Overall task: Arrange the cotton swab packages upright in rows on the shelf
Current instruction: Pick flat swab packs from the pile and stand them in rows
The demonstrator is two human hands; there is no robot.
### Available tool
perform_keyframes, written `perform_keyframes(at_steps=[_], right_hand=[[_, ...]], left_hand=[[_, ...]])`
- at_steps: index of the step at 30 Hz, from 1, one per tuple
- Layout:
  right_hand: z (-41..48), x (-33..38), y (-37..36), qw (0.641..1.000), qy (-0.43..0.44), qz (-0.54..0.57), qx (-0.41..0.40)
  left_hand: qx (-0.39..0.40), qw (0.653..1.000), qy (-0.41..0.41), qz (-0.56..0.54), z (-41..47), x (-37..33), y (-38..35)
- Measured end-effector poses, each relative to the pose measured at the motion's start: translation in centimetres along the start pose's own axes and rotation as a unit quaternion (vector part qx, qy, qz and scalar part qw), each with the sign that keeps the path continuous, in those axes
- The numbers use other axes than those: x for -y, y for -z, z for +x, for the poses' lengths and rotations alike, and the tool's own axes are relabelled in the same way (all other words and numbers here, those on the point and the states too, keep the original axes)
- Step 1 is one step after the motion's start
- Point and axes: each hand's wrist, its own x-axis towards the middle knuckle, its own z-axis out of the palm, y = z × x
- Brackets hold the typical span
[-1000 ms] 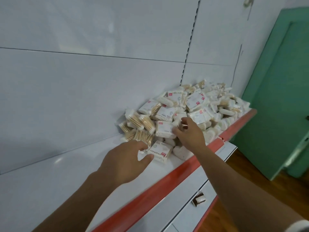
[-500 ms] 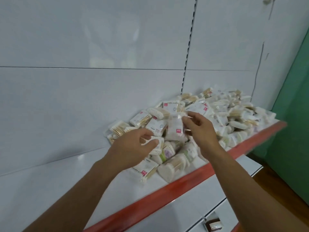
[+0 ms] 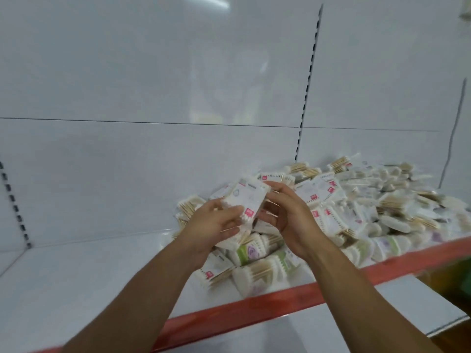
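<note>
Above heap (image 3: pixel 369 207), package (image 3: pixel 248 197) gripped, left hand (image 3: pixel 211 228), right hand (image 3: pixel 290 222)

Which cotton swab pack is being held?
The white pack with the red corner mark, between left hand and right hand; the rest lie heaped on the shelf.

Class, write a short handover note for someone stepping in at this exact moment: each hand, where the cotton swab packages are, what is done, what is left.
Left hand: grips the held package from its left side.
Right hand: fingers curled on the same package's right edge.
Pile: loose packages heaped on the right part of the shelf; none stand in rows.
Done: held package is up above the pile.
Left: stand it on the bare left part of the shelf, then probably line up the rest in rows.
</note>
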Motion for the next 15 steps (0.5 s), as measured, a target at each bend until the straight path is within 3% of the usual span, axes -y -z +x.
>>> perform_keyframes(at_steps=[4,7,10,15], right_hand=[[0.5,-0.2,-0.9,0.998,-0.016,-0.066,0.012],[0.7,-1.1,-2.1,0.998,-0.046,-0.038,0.022],[0.6,-2.2,-3.4,0.995,-0.066,-0.024,0.074],[1.4,-2.1,-3.8,0.966,-0.043,-0.215,0.135]], left_hand=[[-0.107,0.991,-0.083,-0.018,0.3,-0.7,0.6],[-0.125,0.979,-0.155,-0.051,0.3,-1.1,0.5],[-0.123,0.964,-0.176,-0.158,0.5,-1.0,-0.1],[-0.126,0.958,-0.156,-0.205,1.6,-0.4,0.2]])
